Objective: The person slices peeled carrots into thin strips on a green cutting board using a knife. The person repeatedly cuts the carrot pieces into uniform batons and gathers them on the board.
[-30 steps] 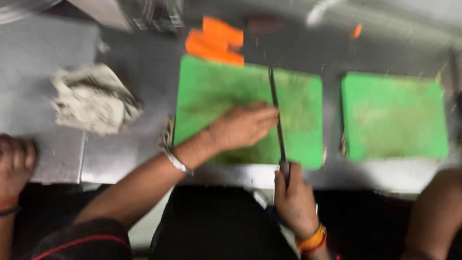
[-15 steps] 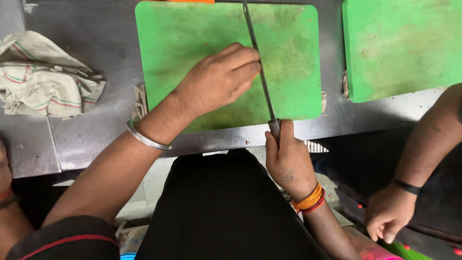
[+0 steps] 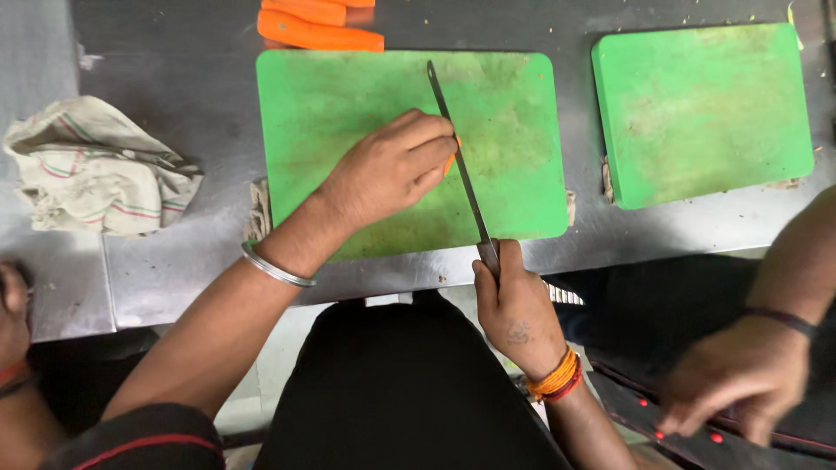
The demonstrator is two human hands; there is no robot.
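My left hand (image 3: 387, 170) lies over the middle of a green cutting board (image 3: 348, 96), fingers curled around a small orange carrot piece (image 3: 451, 161) that shows just at the fingertips. A long thin knife (image 3: 457, 161) runs across the board with its blade against those fingertips. My right hand (image 3: 512, 300) grips the knife's handle at the board's near edge. A silver bangle sits on my left wrist and orange thread bands on my right.
Peeled carrot sticks (image 3: 318, 22) lie on the steel counter (image 3: 192, 87) beyond the board. A crumpled striped cloth (image 3: 91, 165) sits at left. A second green board (image 3: 705, 109) is at right. Another person's hand (image 3: 727, 387) reaches in at lower right; another hand (image 3: 13, 305) at far left.
The view has shifted so the carrot sticks beyond the board show again. My hands keep their hold on the carrot piece and knife. The other person's hand at right moved lower.
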